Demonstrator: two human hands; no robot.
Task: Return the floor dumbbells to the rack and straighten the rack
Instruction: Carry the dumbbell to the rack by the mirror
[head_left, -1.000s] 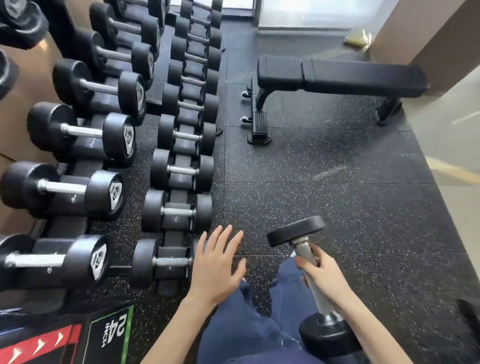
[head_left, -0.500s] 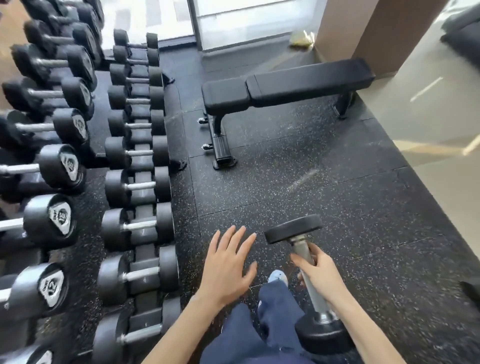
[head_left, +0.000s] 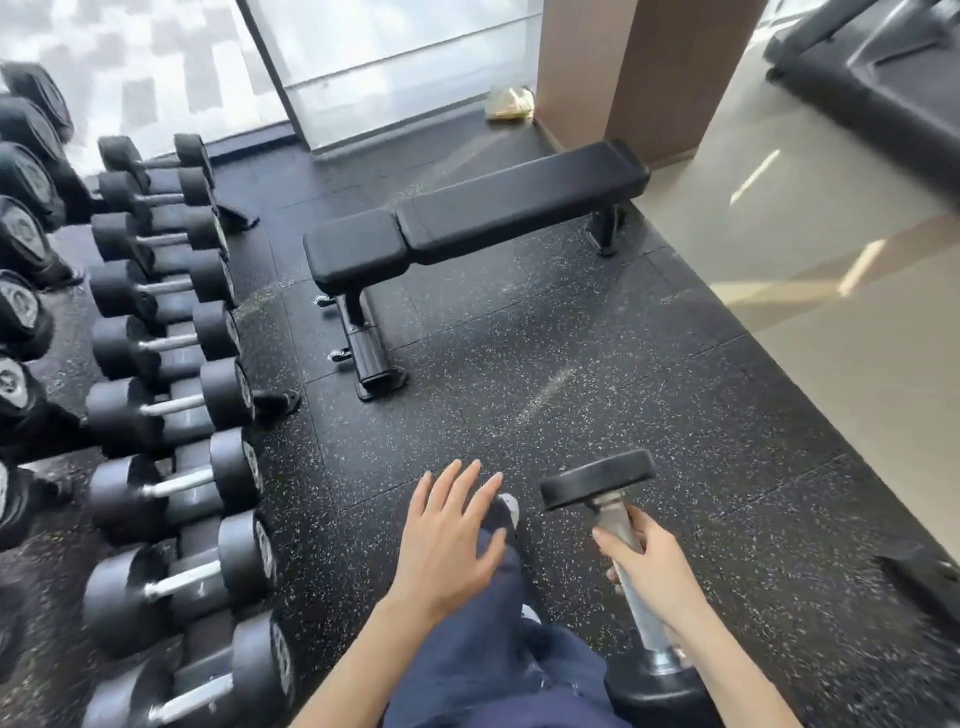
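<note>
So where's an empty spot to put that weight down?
The speckled black rubber floor is bare between the black padded bench and the right hand gripping the black steel-handled dumbbell. The lower row of black racked dumbbells on the left looks packed side by side.

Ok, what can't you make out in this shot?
Head view, racked dumbbells: weight numbers smeared by motion blur.
Head view, upper rack row: cut off by the left edge.
Head view, held dumbbell: lower head partly behind the right forearm.
Head view, dark object at right edge: blurred, cropped.
</note>
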